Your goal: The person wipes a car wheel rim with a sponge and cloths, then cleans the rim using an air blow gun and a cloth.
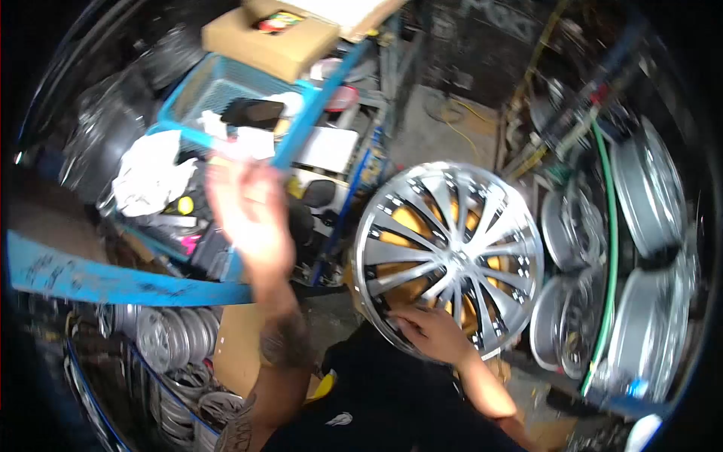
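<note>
A polished, multi-spoke alloy wheel [459, 260] is in front of me, slightly right of the middle, with its face up. My right hand [433, 331] is at its lower edge, with bent fingers gripping among the spokes. Yellow-orange material [410, 222] shows through the gaps behind the spokes. My left hand [252, 207] is raised on the left, apart from the wheel and blurred by motion. Its fingers look spread, and I see nothing in them. Nearest to it are a blue mesh basket [226, 79] and crumpled white cloth or paper [154, 173].
A blue metal shelf bar [120, 279] crosses the left side. Several wheels [173, 339] are stacked below it, and more wheels [576, 226] stand on a right-hand rack behind a green hose [608, 226]. A cardboard box [271, 38] sits above the basket.
</note>
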A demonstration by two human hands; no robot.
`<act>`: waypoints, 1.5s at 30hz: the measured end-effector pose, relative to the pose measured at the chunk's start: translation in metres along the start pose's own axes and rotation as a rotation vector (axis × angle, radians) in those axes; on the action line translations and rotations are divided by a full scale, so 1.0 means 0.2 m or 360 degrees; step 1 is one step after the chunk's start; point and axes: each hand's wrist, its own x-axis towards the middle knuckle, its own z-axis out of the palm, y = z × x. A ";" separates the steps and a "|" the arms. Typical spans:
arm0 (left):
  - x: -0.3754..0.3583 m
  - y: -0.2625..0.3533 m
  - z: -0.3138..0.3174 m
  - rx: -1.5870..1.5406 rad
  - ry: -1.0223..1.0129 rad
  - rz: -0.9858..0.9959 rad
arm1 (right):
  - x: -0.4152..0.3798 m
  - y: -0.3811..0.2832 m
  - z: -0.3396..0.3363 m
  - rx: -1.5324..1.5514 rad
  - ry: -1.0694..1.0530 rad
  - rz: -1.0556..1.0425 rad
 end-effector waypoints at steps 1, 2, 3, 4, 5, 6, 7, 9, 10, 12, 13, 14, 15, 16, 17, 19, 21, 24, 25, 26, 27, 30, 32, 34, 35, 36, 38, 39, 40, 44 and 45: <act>0.09 0.21 0.13 0.0686 0.0229 0.0424 | -0.03 0.00 0.00 -0.0044 -0.0073 0.0007; 0.21 0.28 0.21 0.0322 0.0490 0.0402 | -0.06 -0.04 -0.02 -0.0027 -0.0125 0.0073; 0.42 0.23 0.06 -0.0235 0.0481 0.0281 | -0.10 -0.04 -0.01 -0.0051 -0.0160 0.0058; 0.57 0.24 0.02 -0.0509 0.0590 0.0070 | -0.13 -0.03 -0.01 -0.0076 -0.0198 0.0038; 0.92 0.04 -0.44 -0.1043 0.0098 -0.0328 | -0.15 -0.02 0.00 -0.0102 -0.0238 0.0003; 1.00 0.01 -0.47 -0.1155 0.0293 -0.0444 | -0.18 0.03 0.04 -0.0075 -0.0236 0.0005; 0.92 0.05 -0.31 -0.0830 0.0576 -0.0273 | -0.21 0.04 0.03 -0.0049 -0.0169 0.0003; 0.96 -0.02 -0.33 -0.0452 0.0769 -0.0285 | -0.27 0.04 0.00 0.0010 -0.0045 -0.0001; 1.03 -0.12 -0.45 -0.0600 0.0801 -0.0384 | -0.31 0.05 -0.02 0.0020 -0.0003 0.0040; 1.06 -0.14 -0.49 -0.0808 0.0920 -0.0553 | -0.37 0.08 -0.05 -0.0101 0.0035 0.0112; 1.06 -0.12 -0.47 -0.0871 0.1002 -0.0615 | -0.39 0.10 -0.07 -0.0157 0.0048 0.0143; 1.07 -0.10 -0.46 -0.0929 0.1088 -0.0676 | -0.42 0.11 -0.09 -0.0106 0.0081 0.0168; 1.08 -0.10 -0.48 -0.0930 0.1031 -0.0649 | -0.45 0.14 -0.11 -0.0109 0.0118 0.0182; 1.09 -0.09 -0.51 -0.0926 0.0977 -0.0621 | -0.48 0.17 -0.13 -0.0105 0.0150 0.0196; 1.12 -0.11 -0.57 -0.0917 0.0925 -0.0590 | -0.51 0.20 -0.13 -0.0099 0.0178 0.0208; 1.11 -0.10 -0.53 -0.0607 0.1093 -0.0480 | -0.56 0.25 -0.16 -0.0059 0.0320 0.0227; 1.15 -0.14 -0.53 -0.0307 0.1152 -0.0367 | -0.60 0.27 -0.22 0.0091 0.0410 0.0248; 1.11 -0.08 -0.40 0.0313 0.1123 0.0156 | -0.64 0.24 -0.33 0.0128 0.0507 0.0406; 1.07 -0.06 -0.33 0.0552 0.1150 0.0382 | -0.66 0.26 -0.34 0.0134 0.0533 0.0411; 0.90 0.05 -0.16 0.0833 0.1096 0.0653 | -0.68 0.29 -0.35 0.0139 0.0555 0.0419; 0.91 0.05 -0.14 0.1013 0.1135 0.0988 | -0.71 0.31 -0.36 0.0141 0.0571 0.0428; 0.81 0.17 -0.04 0.1850 0.0910 0.1864 | -0.75 0.39 -0.35 0.0156 0.0700 0.0308; 0.69 0.26 0.09 0.1988 0.0659 0.2108 | -0.77 0.38 -0.37 0.0192 0.0726 0.0279; 0.58 0.34 0.19 0.1953 0.0413 0.2291 | -0.79 0.40 -0.36 0.0262 0.0741 0.0252; 0.53 0.37 0.22 0.1942 0.0291 0.2363 | -0.81 0.41 -0.36 0.0296 0.0745 0.0239; 0.43 0.42 0.28 0.1866 0.0191 0.2518 | -0.83 0.42 -0.36 0.0298 0.0735 0.0227; 0.33 0.48 0.28 0.1858 0.0123 0.2611 | -0.87 0.43 -0.36 0.0302 0.0712 0.0202; 0.26 0.52 0.29 0.1854 0.0086 0.2655 | -0.89 0.43 -0.35 0.0319 0.0681 0.0217; 0.16 0.54 0.31 0.1736 0.0096 0.2612 | -0.91 0.43 -0.35 0.0334 0.0650 0.0232; -0.14 0.65 0.20 0.1571 0.0249 0.2607 | -0.96 0.43 -0.39 0.0477 0.0488 0.0310; -0.24 0.70 0.23 0.1433 0.0262 0.2668 | -0.97 0.45 -0.40 0.0482 0.0450 0.0302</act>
